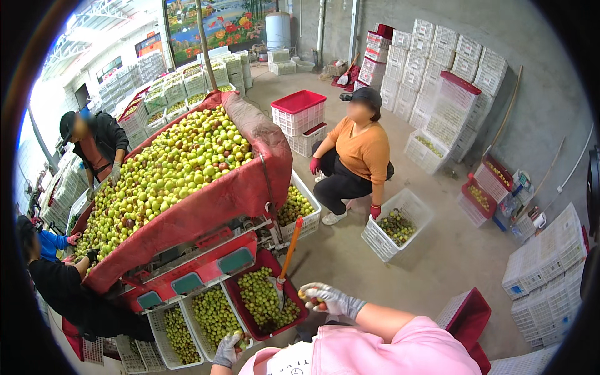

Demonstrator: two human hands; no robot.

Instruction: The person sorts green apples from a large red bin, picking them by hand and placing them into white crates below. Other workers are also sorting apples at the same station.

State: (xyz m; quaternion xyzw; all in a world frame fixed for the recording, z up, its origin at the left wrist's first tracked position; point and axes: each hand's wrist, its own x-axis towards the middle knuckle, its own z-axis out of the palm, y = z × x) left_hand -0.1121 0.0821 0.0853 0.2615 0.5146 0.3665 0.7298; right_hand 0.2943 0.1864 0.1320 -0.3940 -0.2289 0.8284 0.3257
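Note:
My right hand (330,299), in a grey-white work glove, is closed around a few reddish-brown and green jujubes (313,304). It is raised just right of a red-lined crate (252,328) of green jujubes. A scoop with an orange handle (291,248) stands tilted in that crate, its metal blade among the fruit. Lower down, my gloved left hand (228,351) holds a few red and green jujubes (243,343) at the near corner of a white plastic crate (189,307) full of jujubes. Another filled white crate (157,323) stands to its left.
A red-covered sorting table (201,201) heaped with jujubes slopes across the left, with several people along its far side. A person in orange (361,150) squats, one red-gloved hand on a white crate (382,246). Stacked crates (436,61) line the wall; more stand right (546,258).

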